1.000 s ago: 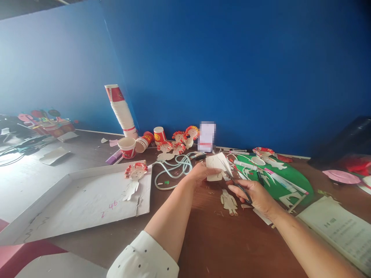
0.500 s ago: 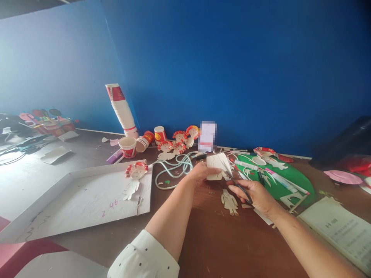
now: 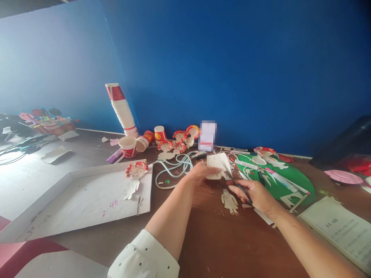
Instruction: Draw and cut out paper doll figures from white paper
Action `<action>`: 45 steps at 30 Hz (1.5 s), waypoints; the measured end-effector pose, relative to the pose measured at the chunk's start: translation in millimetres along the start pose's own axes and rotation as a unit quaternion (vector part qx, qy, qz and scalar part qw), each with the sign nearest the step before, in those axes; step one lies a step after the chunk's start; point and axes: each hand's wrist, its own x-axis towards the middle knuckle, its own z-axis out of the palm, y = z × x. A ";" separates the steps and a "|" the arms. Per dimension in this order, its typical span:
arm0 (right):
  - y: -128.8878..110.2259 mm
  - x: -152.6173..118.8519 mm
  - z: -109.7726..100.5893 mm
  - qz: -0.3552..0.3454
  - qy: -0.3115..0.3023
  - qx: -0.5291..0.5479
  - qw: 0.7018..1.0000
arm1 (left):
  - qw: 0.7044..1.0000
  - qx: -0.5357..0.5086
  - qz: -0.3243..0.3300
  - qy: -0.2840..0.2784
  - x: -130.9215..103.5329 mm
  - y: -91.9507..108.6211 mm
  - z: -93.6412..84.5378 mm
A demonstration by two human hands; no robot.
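Note:
My left hand (image 3: 203, 172) grips the left edge of a white piece of paper (image 3: 216, 161) that has drawn lines on it. In my right hand (image 3: 251, 195) is a pair of scissors (image 3: 245, 192) with dark handles, fingers wrapped round them. The blades point up and left, and their tips are at the paper's right side. A paper cutout of a little figure (image 3: 230, 202) lies on the brown table just below the two hands. Small paper scraps are scattered near it.
A white cardboard tray (image 3: 87, 197) holds a paper doll with a red-fringed head (image 3: 136, 170). Behind are a tall stack of paper cups (image 3: 123, 112) and a coiled pale cable (image 3: 174, 166). Markers (image 3: 279, 180) lie on a green sheet (image 3: 298, 175); an open book (image 3: 336, 229) is at the right.
Almost nothing differs. Both hands, the paper and the scissors stay in practically the same place.

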 end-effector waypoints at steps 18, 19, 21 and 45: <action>0.8 -0.4 -0.1 -0.006 0.000 -0.005 1.000 | 1.000 0.009 -0.022 0.017 -8.3 9.3 3.7; 1.4 0.0 -0.4 -0.008 -0.002 -0.004 1.000 | 1.000 0.009 -0.021 0.017 -9.0 9.9 4.2; 1.8 0.5 -1.0 -0.007 -0.004 -0.002 1.000 | 1.000 0.010 -0.023 0.017 -9.5 10.5 4.5; 3.7 -0.2 1.2 0.010 -0.001 0.002 1.000 | 0.999 0.026 -0.007 0.024 -7.7 7.2 5.6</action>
